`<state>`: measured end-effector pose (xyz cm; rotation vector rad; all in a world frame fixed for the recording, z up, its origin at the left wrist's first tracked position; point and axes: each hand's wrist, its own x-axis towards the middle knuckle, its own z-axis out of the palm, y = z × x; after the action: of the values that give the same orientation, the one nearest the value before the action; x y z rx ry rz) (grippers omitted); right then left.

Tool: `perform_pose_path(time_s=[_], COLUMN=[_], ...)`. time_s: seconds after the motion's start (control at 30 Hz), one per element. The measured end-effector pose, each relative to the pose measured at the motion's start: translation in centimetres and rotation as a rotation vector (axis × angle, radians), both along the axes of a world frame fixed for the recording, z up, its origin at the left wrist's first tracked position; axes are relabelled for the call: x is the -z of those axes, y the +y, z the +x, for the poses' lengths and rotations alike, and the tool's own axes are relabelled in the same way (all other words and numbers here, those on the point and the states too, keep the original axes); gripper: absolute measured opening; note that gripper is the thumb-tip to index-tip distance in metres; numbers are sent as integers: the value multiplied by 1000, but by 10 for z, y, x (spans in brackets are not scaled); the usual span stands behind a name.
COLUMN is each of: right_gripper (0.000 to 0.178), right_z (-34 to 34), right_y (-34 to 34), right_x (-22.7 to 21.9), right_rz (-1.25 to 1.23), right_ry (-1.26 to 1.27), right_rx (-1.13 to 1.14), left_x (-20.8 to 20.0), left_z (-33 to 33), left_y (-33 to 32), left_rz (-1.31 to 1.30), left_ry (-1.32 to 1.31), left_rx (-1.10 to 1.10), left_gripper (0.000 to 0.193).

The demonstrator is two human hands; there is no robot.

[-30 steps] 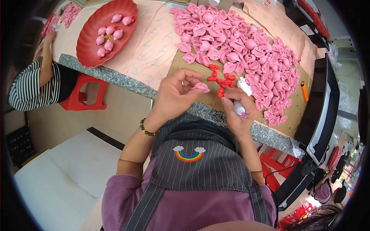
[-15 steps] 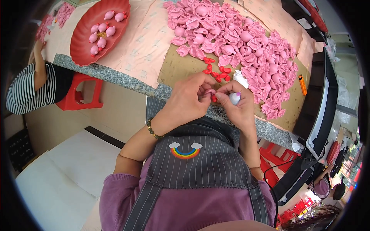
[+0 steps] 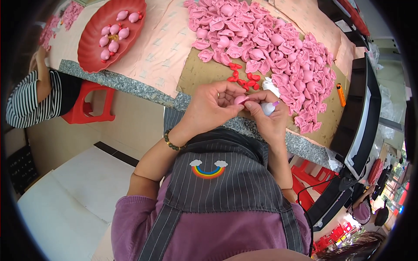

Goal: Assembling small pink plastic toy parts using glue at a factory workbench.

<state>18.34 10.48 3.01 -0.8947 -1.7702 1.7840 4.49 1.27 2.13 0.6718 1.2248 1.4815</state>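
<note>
My left hand [image 3: 213, 104] pinches a small rounded pink plastic piece [image 3: 240, 100] over the table's front edge. A darker sliver shows at the piece's right side, and what that is I cannot make out. My right hand [image 3: 272, 119] has its thumb and fingertips against the same piece. Tucked in the right fingers is a small white squeeze bottle [image 3: 267, 108] with a purple tip pointing up and right. Just beyond the hands lie several small red plastic pieces [image 3: 253, 77]. A white crumpled item [image 3: 271, 87] sits beside them, at the edge of a large heap of pink pieces [image 3: 261, 41].
At the far left stands a red scalloped tray [image 3: 91, 54] holding several pink balls with red ends. An orange lighter-like object [image 3: 341, 95] lies right of the heap. A dark bin or frame [image 3: 352, 104] borders the right side. Another person's striped sleeve [image 3: 30, 100] shows at left, near a red stool [image 3: 93, 102].
The pink piece has turned so its rounded side shows more, and the red part under it is mostly out of sight. The bottle's tip has tilted further to the right.
</note>
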Motion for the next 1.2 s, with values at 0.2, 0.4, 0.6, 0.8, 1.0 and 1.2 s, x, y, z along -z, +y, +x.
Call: perform_pose_path(time_s=[0.2, 0.4, 0.6, 0.8, 1.0, 1.2], right_gripper=[20, 19, 13, 6, 13, 19], right_z=[1, -4, -9, -7, -11, -13], right_y=[0, 11, -2, 6, 10, 9], right_x=[-6, 0, 12, 1, -18, -18], right_rz=[20, 531, 352, 529, 336, 533], right_ry=[7, 123, 154, 147, 58, 24], right_rx=[-12, -101, 229, 89, -29, -40], left_x=[5, 1, 0, 1, -1, -2], left_z=[-2, 5, 13, 7, 0, 7], left_y=[2, 5, 4, 3, 6, 4], left_rz=[-4, -12, 46, 35, 36, 90], left_ry=[10, 36, -88, -60, 41, -3], left_rx=[31, 18, -51, -29, -7, -139], left_gripper=[24, 28, 31, 34, 39, 49])
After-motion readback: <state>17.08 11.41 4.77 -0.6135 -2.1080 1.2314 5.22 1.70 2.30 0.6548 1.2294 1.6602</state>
